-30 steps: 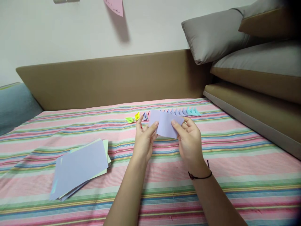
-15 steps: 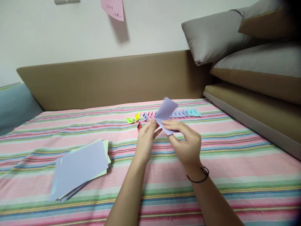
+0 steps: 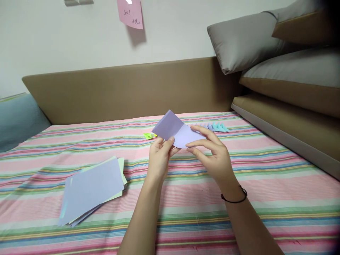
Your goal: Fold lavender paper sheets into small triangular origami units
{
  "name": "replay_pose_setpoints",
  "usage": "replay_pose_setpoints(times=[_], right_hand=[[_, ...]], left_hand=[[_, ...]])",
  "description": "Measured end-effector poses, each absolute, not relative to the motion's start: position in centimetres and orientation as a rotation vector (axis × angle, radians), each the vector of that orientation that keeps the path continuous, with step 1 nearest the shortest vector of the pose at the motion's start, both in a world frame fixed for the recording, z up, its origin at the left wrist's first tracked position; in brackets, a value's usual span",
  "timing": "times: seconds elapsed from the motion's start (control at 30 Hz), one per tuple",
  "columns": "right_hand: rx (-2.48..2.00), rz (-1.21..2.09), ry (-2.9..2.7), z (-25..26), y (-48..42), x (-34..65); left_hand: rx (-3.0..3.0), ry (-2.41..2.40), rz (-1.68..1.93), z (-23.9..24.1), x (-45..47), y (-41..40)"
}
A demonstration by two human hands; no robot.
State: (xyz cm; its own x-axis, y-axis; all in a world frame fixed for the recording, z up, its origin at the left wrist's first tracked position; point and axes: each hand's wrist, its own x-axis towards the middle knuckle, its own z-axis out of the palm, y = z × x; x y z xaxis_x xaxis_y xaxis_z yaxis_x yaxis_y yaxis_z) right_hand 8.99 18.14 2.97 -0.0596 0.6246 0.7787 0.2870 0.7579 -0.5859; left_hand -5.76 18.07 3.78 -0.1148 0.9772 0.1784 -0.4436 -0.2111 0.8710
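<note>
A creased piece of lavender paper (image 3: 170, 126) is held up in front of me, bent along a middle fold so its left half tilts upward and its right half lies flatter. My left hand (image 3: 159, 154) pinches its lower edge near the fold, thumb on top. On the right half, my right hand (image 3: 212, 150) grips the edge between thumb and fingers, with the fingers somewhat spread. Behind the paper, a row of small folded paper pieces, turquoise (image 3: 220, 127) and lavender at its right end, is partly hidden. A bright green folded piece (image 3: 148, 136) shows to the left.
A loose stack of lavender and pale green sheets (image 3: 92, 187) lies on the striped cloth (image 3: 265, 198) at left. A brown backrest (image 3: 127, 94) runs along the back. Grey and brown cushions (image 3: 292, 71) are piled at right; a blue cushion (image 3: 21, 118) sits at far left.
The lavender paper has opened out along its fold and shifted left, now covering the middle of the row and the red piece. My right hand has moved to its right edge, fingers more spread.
</note>
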Motion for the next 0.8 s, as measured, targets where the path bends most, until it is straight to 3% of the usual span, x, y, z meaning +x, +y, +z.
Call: replay_pose_setpoints(times=[0.4,0.8], right_hand=[[-0.765,0.902,-1.165,2.2,19.1,9.1],[-0.844,0.843,-1.015,2.3,19.2,9.0]], left_hand=[[1.048,0.748,1.394,3.8,-4.7,17.7],[0.931,0.812,1.543,3.5,-3.7,17.7]])
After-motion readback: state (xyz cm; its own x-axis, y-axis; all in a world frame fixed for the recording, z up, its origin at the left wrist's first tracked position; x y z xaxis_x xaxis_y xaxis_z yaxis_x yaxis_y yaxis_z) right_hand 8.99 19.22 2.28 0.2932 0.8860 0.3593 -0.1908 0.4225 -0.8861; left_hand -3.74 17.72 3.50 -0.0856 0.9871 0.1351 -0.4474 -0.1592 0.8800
